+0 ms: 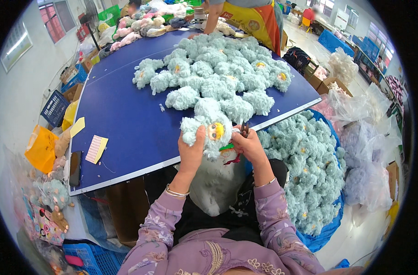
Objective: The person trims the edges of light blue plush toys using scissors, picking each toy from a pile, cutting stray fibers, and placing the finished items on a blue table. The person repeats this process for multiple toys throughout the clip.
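Note:
My left hand [193, 149] is closed around a fluffy pale blue-green plush toy [200, 133] with a yellow beak and big eyes, held over the table's near edge. On its right side, my right hand [248, 143] is closed on small dark snips [244, 129], their tips pointing up. A white loop at the toy's side runs close to the right fingers. Beneath the hands hang a green strip [226, 147] and a dark red strand [233, 160]; what they belong to is hidden. Many similar plush toys [218, 82] are heaped on the blue table [122, 110] just beyond.
A blue-lined container [330, 220] full of like toys stands at my right. A sticker sheet [97, 149] and a phone-like dark object [75, 168] lie on the table's left. Across it, a person in a yellow-red apron [252, 20] leans in. Crates, bags and boxes surround the table.

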`<state>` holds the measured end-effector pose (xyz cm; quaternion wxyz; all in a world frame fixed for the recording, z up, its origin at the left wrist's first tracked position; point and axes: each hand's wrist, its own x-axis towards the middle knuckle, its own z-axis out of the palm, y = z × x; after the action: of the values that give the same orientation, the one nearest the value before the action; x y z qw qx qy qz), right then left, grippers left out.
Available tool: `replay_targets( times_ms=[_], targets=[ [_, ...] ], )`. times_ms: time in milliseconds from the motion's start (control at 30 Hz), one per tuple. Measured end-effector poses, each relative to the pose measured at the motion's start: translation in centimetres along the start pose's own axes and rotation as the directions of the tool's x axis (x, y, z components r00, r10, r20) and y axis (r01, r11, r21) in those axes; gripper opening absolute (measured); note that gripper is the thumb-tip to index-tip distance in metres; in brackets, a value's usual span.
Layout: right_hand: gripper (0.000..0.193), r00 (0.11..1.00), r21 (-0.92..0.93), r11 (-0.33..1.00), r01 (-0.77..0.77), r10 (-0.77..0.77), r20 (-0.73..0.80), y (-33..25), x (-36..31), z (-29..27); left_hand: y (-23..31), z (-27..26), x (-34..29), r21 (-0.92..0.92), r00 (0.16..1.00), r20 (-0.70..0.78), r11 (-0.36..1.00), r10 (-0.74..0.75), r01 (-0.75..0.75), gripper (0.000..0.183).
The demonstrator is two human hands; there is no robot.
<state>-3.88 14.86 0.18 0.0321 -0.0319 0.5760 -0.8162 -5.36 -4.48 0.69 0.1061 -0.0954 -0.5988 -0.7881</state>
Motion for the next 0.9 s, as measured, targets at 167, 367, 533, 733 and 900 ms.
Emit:
replay_targets(
  times_ms=[167, 367, 533, 733, 900],
  targets=[
    [0.013, 0.999, 0.021, 0.999, 0.027, -0.026, -0.038, 0.5, 0.2, -0.7, -0.5, -0.2, -0.2, 0.102, 0.997, 0.070, 0.995, 0.009, -0.016, 0.027],
    [0.012, 0.994, 0.018, 0.998, 0.059, -0.057, -0.090, 0.6, 0.4, -0.7, -0.7, 0.0, -0.5, 0.093, 0.992, 0.111, 0.994, -0.060, 0.050, 0.028],
    [0.010, 0.974, 0.105, 0.989, 0.104, -0.080, -0.210, 1.0, 1.0, -1.4, 1.3, 0.4, -0.7, 0.111, 0.911, 0.194, 0.931, -0.364, 0.348, 0.034],
    [0.010, 0.944, -0.180, 0.976, 0.121, -0.169, -0.282, 1.1, 1.2, -0.6, -0.1, -0.3, -0.4, 0.184, 0.970, 0.215, 0.980, -0.115, 0.076, 0.036],
    [0.013, 0.860, -0.150, 0.945, 0.290, -0.326, -0.393, 2.1, 1.6, -0.5, 1.3, -1.2, -0.1, 0.502, 0.902, 0.309, 0.857, -0.303, 0.116, 0.028]
  ],
)
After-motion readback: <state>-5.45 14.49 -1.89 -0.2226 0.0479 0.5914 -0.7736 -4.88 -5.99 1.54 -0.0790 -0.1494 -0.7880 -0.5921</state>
